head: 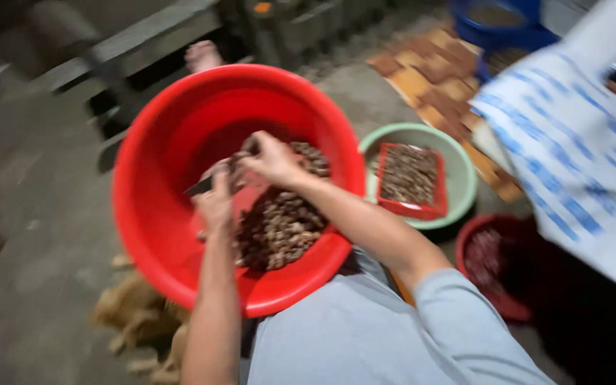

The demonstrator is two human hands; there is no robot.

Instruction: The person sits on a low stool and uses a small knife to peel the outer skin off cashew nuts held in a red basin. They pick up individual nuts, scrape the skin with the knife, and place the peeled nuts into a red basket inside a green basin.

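Note:
A big red plastic basin (158,164) sits tilted in front of me, holding a heap of small brown shell-like pieces (279,228). My left hand (215,203) is inside the basin, closed around a dark blade-like tool (199,187). My right hand (272,158) reaches over the heap with its fingers pinched on one small brown piece, close to the left hand. The frame is blurred by motion, so the tool's exact kind is unclear.
A pale green bowl (458,160) to the right holds a red square basket (411,178) of the same brown pieces. A smaller red tub (497,267) stands nearer me. A white and blue sack (572,150) lies at right, blue tubs (497,25) behind. A bare foot (202,53) shows beyond the basin.

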